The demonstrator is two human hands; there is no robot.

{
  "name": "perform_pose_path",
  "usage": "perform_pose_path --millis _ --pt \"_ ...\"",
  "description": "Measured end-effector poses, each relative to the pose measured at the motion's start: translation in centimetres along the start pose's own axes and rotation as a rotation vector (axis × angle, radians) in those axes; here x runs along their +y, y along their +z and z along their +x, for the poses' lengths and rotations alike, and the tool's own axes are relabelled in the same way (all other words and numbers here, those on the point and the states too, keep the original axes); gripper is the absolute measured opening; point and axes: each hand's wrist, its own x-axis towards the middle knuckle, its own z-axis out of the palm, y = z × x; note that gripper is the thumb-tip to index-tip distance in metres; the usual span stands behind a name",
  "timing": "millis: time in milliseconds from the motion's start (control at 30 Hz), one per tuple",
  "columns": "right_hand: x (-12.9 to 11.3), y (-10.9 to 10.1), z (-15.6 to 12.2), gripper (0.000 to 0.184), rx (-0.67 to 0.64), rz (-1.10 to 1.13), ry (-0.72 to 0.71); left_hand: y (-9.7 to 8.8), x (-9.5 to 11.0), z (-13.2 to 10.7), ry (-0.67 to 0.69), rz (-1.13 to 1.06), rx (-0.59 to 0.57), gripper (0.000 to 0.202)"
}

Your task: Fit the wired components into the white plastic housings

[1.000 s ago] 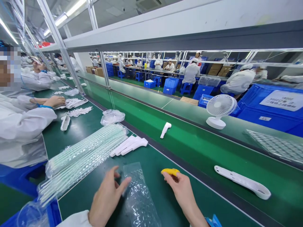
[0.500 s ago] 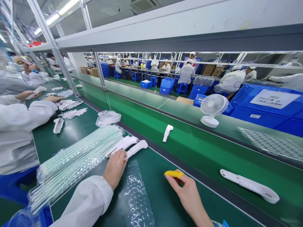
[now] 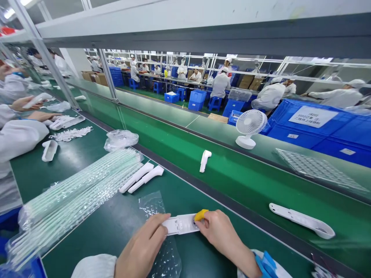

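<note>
In front of me is a white plastic housing half [image 3: 183, 224], its hollow inner side facing up. My left hand [image 3: 142, 243] is closed on its left end, thumb and fingers at the edges. At the right end, my right hand [image 3: 218, 231] is closed round the rim, and a yellow finger cot [image 3: 200, 214] covers its index finger and reaches over the end. Beneath the housing lies a strip of bubble wrap [image 3: 165, 255], partly hidden by my left hand. Two more white handle-shaped housings [image 3: 147, 178] rest side by side to the left of the strip.
Bagged pale green rods [image 3: 84, 193] lie at left. A green conveyor belt [image 3: 237, 185] beyond the bench carries a small white part [image 3: 205, 160] and a long white housing [image 3: 301, 220]. A white fan [image 3: 249, 127] stands past it. Co-workers' sleeves [image 3: 23, 139] are at far left.
My left hand has come away from the white housings with one and moved right and nearer me. My right hand has moved left and now grips its other end. The view has turned slightly right.
</note>
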Motion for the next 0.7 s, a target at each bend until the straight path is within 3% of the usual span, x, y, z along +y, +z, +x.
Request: perform_pose_path --millis 267,500,700 --pt "0.5 -1.1 -0.7 0.024 -0.127 -0.226 -0.238 -0.1 0.3 -0.5 0.033 0.033 -0.044 0.024" --pt "0.7 -2.0 -1.0 0.024 -0.101 -0.371 -0.347 -1.4 0.9 0.4 0.131 0.107 -0.062 0.024" --pt "1.4 -2.3 -1.4 0.031 -0.123 -0.137 -0.303 -1.2 0.7 0.1 0.073 0.068 -0.114 0.023"
